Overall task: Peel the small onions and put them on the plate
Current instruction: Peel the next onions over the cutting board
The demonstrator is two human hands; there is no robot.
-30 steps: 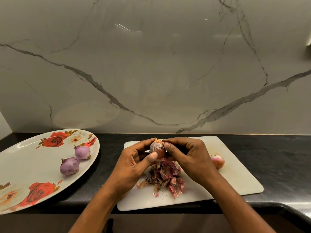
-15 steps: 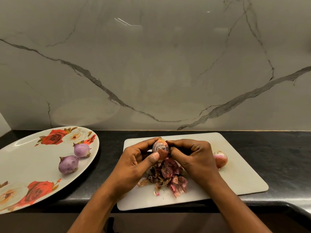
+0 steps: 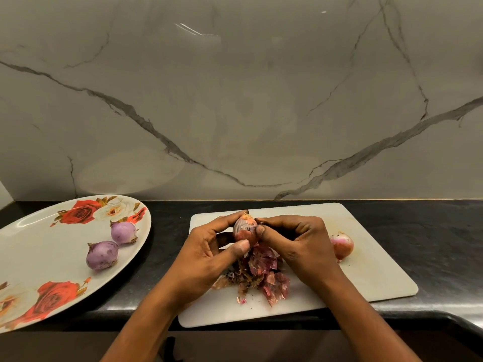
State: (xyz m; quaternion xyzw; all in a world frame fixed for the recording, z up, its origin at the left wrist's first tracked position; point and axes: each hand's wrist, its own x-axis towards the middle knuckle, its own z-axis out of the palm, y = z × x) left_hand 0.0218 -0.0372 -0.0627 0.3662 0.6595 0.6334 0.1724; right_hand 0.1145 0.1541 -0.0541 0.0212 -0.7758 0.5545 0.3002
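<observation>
1. Being peeled above a white cutting board (image 3: 366, 270), a small onion (image 3: 245, 228) is held between both hands, raised over the board's far left part.
2. The left hand (image 3: 206, 253) is wrapped round the small onion. Its fingers are curled behind and over the top, and its thumb is pressed against the lower front.
3. The right hand (image 3: 300, 246) is closed on the same onion from the right. Thumb and forefinger tips are pinched at its papery skin, and the other fingers are curled in behind.
4. The small onion is kept upright in the grip, tip upward, and patches of reddish-brown skin can be seen on it.
5. A heap of torn skins (image 3: 261, 273), pink and brown, is piled on the board directly below the hands. A few crumbs are scattered toward the near edge.
6. A pink-and-white onion (image 3: 342, 245) is laid on the board just beyond the right hand and is partly hidden by the knuckles. Whether its skin is still on cannot be told.
7. A large oval plate (image 3: 39, 246), printed with red and cream roses, is set to the left, apart from the board.
8. Two bare purple onions are placed on the plate near its right rim, the farther peeled onion (image 3: 123, 232) and the nearer peeled onion (image 3: 102, 255). They are close together but not touching.
9. Everything is carried by a black stone desk (image 3: 431, 244), backed by a pale marble wall (image 3: 235, 100) with dark grey veins.
</observation>
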